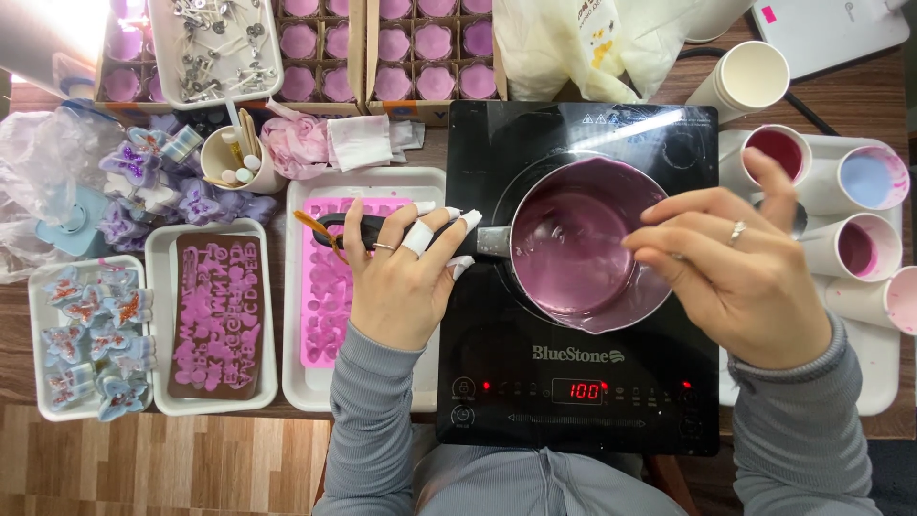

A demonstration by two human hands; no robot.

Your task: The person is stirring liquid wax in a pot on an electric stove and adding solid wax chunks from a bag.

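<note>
Gripping the dark handle of the small saucepan point(583, 244), the fingers point(417, 237) of the left hand point(396, 282) are closing around it, several wrapped in white tape, probably as guards against heat. The hold seems meant to be steadying the pan at the centre of the frame while the right hand point(740, 277) is working over its right rim. The right fingers point(669, 215) are curling together as if pinching a thin stirrer, though what they are holding is hidden, so I cannot tell.

The pan is sitting on a black induction hob point(573, 382), whose red display is glowing, and it is holding a glossy mauve-purple liquid, smooth and opaque, coating the inner walls.

Just left of the pan a pink silicone mould point(325, 287) is lying in a white tray point(296, 382), close enough for pouring. Further left, a brown mould point(218, 320) filled with pink shapes is resting in its own tray. At the right edge, paper cups point(864, 205) with red, blue and pink residue are standing together. Along the upper edge, boxes of purple-filled cups point(420, 48) are lined up on the table point(29, 306).
</note>
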